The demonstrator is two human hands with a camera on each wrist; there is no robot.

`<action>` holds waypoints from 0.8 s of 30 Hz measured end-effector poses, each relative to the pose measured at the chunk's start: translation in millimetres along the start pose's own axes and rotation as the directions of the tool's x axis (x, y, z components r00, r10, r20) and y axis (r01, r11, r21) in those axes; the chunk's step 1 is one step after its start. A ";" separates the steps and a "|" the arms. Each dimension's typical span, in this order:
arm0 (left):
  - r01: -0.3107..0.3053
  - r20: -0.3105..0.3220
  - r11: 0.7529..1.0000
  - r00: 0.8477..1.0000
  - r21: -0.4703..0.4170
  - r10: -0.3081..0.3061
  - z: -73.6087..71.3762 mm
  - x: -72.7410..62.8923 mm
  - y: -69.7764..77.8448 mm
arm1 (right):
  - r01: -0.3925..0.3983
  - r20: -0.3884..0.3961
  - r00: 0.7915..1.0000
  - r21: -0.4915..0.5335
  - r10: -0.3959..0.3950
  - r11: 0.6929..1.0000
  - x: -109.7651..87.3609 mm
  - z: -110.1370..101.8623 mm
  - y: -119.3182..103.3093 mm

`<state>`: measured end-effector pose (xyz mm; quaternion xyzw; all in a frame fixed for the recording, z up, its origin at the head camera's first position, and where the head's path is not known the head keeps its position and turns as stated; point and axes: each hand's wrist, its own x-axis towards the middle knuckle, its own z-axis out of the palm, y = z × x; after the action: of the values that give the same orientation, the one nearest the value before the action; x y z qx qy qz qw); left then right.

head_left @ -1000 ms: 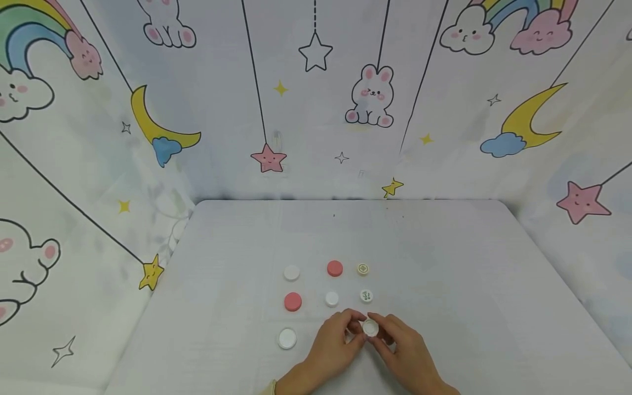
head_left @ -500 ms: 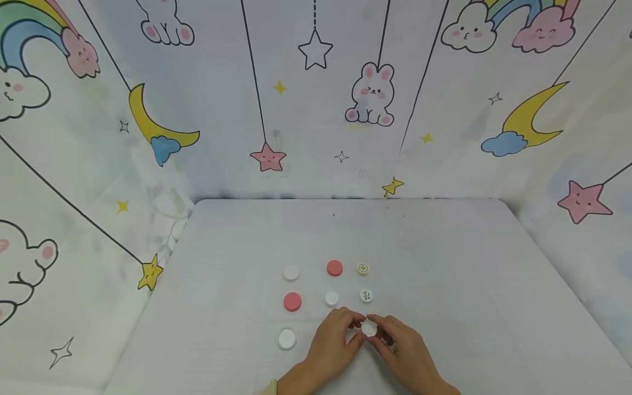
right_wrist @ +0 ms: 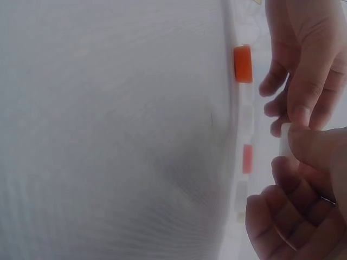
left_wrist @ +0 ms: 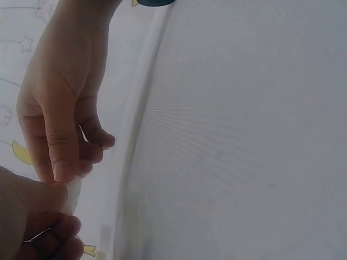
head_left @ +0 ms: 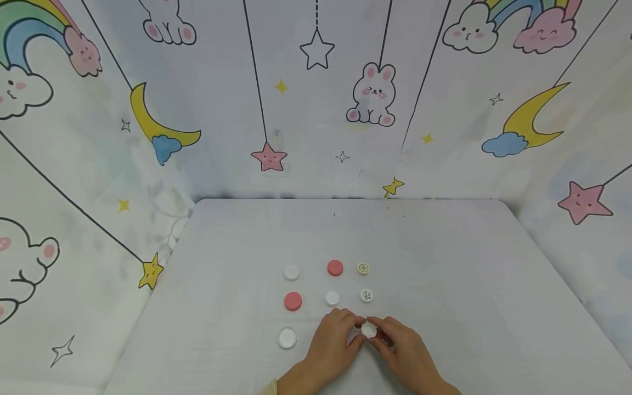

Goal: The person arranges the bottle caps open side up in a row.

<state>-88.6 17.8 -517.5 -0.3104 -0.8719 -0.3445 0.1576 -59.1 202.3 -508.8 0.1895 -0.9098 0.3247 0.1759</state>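
Note:
A small white bottle cap [head_left: 368, 329] is held up between both hands in the head view. My left hand [head_left: 333, 343] pinches its left side with thumb and fingers. My right hand [head_left: 407, 351] pinches the right side the same way. In the left wrist view, the cap [left_wrist: 72, 196] is a pale sliver between the thumbs and fingertips. The right wrist view shows its edge [right_wrist: 284, 142], with the rest covered by fingers. Just beyond the hands lies a white round piece with green marks [head_left: 366, 295], beside a plain white cap [head_left: 332, 298].
Two red caps [head_left: 293, 301] lie apart among the pieces. Further white caps [head_left: 287, 338] line the left side of the group. At its back right is a cream piece with a dark ring pattern [head_left: 363, 269]. A white cloth covers the table [head_left: 469, 274]; a cartoon-printed curtain [head_left: 316, 109] stands behind.
The held cap has turned slightly between the fingertips and shifted a little left and down. Both hands keep their grip, and the pieces on the table have not moved.

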 end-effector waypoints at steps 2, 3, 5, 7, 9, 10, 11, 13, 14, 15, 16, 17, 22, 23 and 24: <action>0.010 0.023 1.000 1.000 0.011 -0.010 -0.5 -0.4 0.2 | -0.006 0.011 1.000 -0.006 0.006 1.000 0.4 -0.2 -0.9; 0.013 0.033 1.000 0.999 0.016 -0.013 -0.6 -0.6 0.1 | -0.001 0.013 1.000 -0.009 0.002 1.000 0.6 -0.2 -0.9; 0.017 0.051 0.999 0.999 0.031 -0.019 0.0 -1.1 -0.6 | 0.008 0.020 1.000 -0.021 -0.007 1.000 0.6 0.4 -0.5; 0.017 0.063 0.999 0.998 0.052 -0.020 1.3 -1.8 -1.7 | 0.015 0.036 0.999 -0.027 -0.014 1.000 0.0 1.3 1.1; 0.013 0.071 0.997 0.997 0.077 -0.019 2.9 -2.8 -2.7 | 0.023 0.050 0.999 -0.030 -0.022 0.999 -0.7 2.3 2.8; 0.012 0.075 0.996 0.997 0.092 -0.019 3.8 -3.3 -3.1 | 0.027 0.058 0.998 -0.031 -0.025 0.999 -1.0 2.8 3.8; 0.008 0.077 0.994 0.997 0.106 -0.016 4.4 -3.6 -3.5 | 0.030 0.066 0.997 -0.031 -0.027 0.999 -1.4 3.3 4.7; 0.008 0.080 0.992 0.997 0.125 -0.018 5.1 -4.4 -3.8 | 0.033 0.081 0.996 -0.035 -0.030 0.999 -1.9 4.1 6.3; 0.008 0.083 0.991 0.996 0.131 -0.019 5.3 -4.6 -3.6 | 0.032 0.090 0.996 -0.037 -0.028 0.999 -2.0 4.5 6.8; 0.010 0.087 0.991 0.996 0.135 -0.022 5.2 -4.7 -3.5 | 0.026 0.102 0.995 -0.040 -0.022 0.999 -2.2 4.7 7.2; 0.012 0.091 0.990 0.996 0.137 -0.025 4.9 -4.7 -3.4 | 0.017 0.116 0.993 -0.043 -0.012 0.999 -2.3 4.8 7.4; 0.015 0.094 0.990 0.995 0.137 -0.029 4.4 -4.6 -3.3 | 0.005 0.131 0.991 -0.046 0.001 0.999 -2.4 4.7 7.3; 0.034 0.123 0.989 0.991 0.141 -0.051 2.4 -4.4 -1.9 | -0.061 0.208 0.975 -0.059 0.072 0.996 -1.5 4.0 5.0; 0.039 0.131 0.989 0.990 0.140 -0.057 2.2 -4.3 -1.5 | -0.071 0.218 0.973 -0.060 0.082 0.996 -1.2 4.0 4.5; 0.044 0.139 0.989 0.988 0.141 -0.063 2.1 -4.3 -1.1 | -0.079 0.227 0.970 -0.063 0.091 0.995 -0.9 4.1 4.2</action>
<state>-86.2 16.8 -521.7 -0.2991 -0.9106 -0.2647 0.1064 -61.0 202.8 -514.5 0.1816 -0.9396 0.2836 0.0606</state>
